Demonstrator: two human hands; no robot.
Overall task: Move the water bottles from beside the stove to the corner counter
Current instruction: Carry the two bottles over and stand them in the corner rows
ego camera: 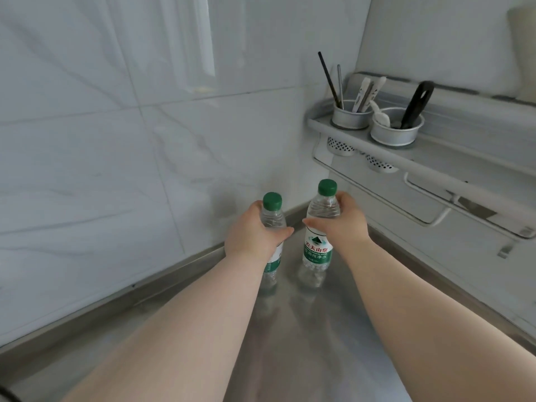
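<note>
1. Two clear plastic water bottles with green screw caps stand upright at the centre of the frame, near each other but apart: the left bottle [272, 220] and the right bottle [318, 236], whose white-and-green label faces me.
2. Both bottles rest on the brushed stainless-steel counter [316, 329], close to the corner where it meets the two walls; faint reflections of the bottles show in the metal below them.
3. My left hand [255, 232] is wrapped around the upper body of the left bottle, below its cap, and covers much of its label.
4. My right hand [345, 220] is closed around the shoulder of the right bottle, with the thumb lying across its front above the label.
5. Both bare forearms run in from the bottom edge of the frame.
6. White marble-patterned wall tiles [116, 140] fill the left and upper left.
7. At the upper right, a grey wall-mounted rack [452, 158] carries two round metal utensil cups [349, 116]; they hold chopsticks and a black-handled tool [417, 104].
</note>
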